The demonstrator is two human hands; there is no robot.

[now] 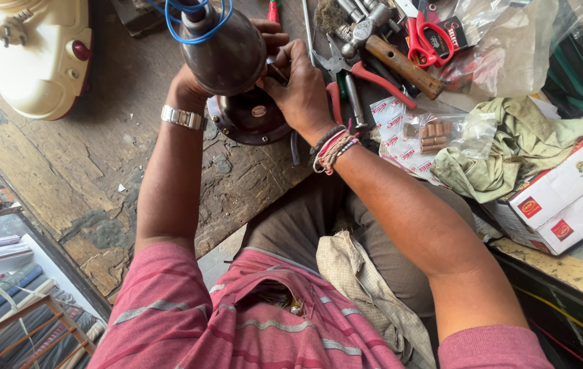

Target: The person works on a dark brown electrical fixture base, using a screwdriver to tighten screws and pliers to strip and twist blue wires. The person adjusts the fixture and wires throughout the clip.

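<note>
A dark metal motor housing is held upright on the wooden bench, long axis vertical, its narrow end with blue wire pointing toward the camera. It is clasped from behind by the left hand; the right hand is clenched against its side — what it pinches cannot be told. At three o'clock — pliers and a hammer crowd close. At nine o'clock, a cream casing.
</note>
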